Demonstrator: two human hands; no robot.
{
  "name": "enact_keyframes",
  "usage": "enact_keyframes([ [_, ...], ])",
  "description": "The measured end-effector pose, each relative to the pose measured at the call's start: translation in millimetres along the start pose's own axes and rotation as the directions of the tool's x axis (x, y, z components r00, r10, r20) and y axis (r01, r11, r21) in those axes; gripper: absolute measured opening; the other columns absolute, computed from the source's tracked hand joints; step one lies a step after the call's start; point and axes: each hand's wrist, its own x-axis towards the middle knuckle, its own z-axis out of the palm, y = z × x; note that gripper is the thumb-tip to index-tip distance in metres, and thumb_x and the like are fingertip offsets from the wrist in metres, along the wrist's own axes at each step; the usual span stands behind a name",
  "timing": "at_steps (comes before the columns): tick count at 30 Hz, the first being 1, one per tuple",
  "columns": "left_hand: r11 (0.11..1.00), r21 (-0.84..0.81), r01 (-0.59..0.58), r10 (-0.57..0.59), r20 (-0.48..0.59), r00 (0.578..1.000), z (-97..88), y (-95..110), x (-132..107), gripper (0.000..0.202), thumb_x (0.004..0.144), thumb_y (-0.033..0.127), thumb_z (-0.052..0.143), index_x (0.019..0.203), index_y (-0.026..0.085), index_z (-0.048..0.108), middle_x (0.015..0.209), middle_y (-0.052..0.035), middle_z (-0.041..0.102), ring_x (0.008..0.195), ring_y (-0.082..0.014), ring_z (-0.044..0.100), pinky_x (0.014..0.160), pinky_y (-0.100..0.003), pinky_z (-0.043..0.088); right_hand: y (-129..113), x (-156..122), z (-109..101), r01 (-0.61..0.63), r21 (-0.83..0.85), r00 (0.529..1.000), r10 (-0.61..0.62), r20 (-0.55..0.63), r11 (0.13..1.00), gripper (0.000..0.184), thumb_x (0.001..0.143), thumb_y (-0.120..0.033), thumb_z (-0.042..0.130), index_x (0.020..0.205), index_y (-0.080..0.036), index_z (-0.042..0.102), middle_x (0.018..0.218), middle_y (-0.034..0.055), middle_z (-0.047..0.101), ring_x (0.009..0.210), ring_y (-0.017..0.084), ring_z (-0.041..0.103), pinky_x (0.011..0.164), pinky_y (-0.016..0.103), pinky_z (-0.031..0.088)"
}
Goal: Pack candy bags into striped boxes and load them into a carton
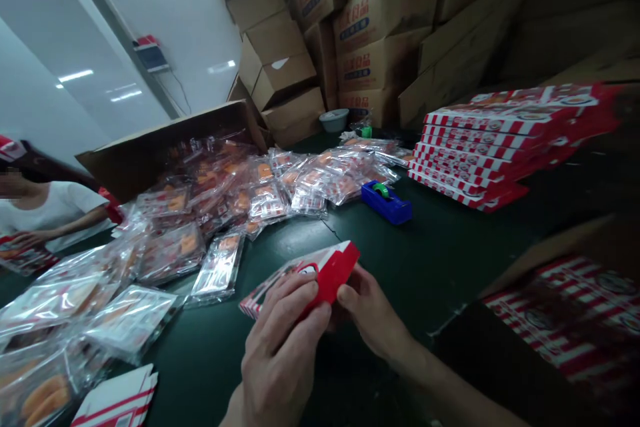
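Note:
Both hands hold a small red-and-white striped paper carton (315, 280) in front of me. My left hand (283, 347) wraps its fingers over the carton's near face. My right hand (373, 310) grips its red end from the other side. To the left lie many clear plastic packets of orange food (240, 197), heaped and spread on the dark green table (425, 267). A flat striped carton blank (117, 400) lies at the lower left. A tall stack of folded striped cartons (480, 147) stands to the right, beyond a blue tape dispenser (386, 203).
A person in a white shirt (45, 210) works at the table's left side, hands on a packet. An open cardboard box of striped cartons (565, 320) sits at lower right. Stacked brown shipping boxes (370, 33) and a grey bowl (333, 120) stand behind.

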Motion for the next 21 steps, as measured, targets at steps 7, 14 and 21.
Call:
enact_keyframes([
  [7, 0.973, -0.143, 0.179, -0.189, -0.066, 0.98, -2.1, 17.0, -27.5, 0.023, 0.082, 0.005, 0.062, 0.094, 0.024, 0.066, 0.105, -0.0057, 0.071, 0.106, -0.0261, 0.067, 0.09, -0.04, 0.059, -12.0, 9.0, -51.6, -0.037, -0.73, 0.979, -0.121, -0.163, 0.682, 0.054, 0.053, -0.034, 0.085, 0.1, -0.021, 0.061, 0.096, 0.0057, 0.066, 0.088, 0.026, 0.063, 0.082, 0.041, 0.051],
  [14, 0.713, -0.582, 0.392, -0.427, 0.084, 0.901, -9.9, 24.9, -24.0, 0.024, 0.085, 0.034, 0.067, 0.108, 0.026, 0.065, 0.113, -0.0073, 0.07, 0.115, -0.0298, 0.062, 0.097, -0.045, 0.053, -45.3, 19.0, -52.8, 0.079, -0.495, 0.919, 0.129, 0.373, 0.865, 0.032, 0.077, -0.044, 0.071, 0.102, -0.023, 0.07, 0.115, 0.0084, 0.067, 0.104, 0.027, 0.065, 0.085, 0.039, 0.053],
  [21, 0.342, -0.491, 0.801, -0.571, 0.569, 0.592, -39.8, 13.6, 5.3, 0.058, 0.078, 0.021, 0.074, 0.13, 0.028, 0.05, 0.084, 0.0004, 0.068, 0.084, -0.0164, 0.064, 0.084, -0.029, 0.052, -82.9, 49.5, -13.4, 0.583, -0.607, 0.633, 0.167, 0.756, 0.541, 0.026, 0.086, -0.021, 0.063, 0.111, -0.025, 0.069, 0.109, 0.0045, 0.071, 0.1, 0.022, 0.066, 0.092, 0.035, 0.048],
])
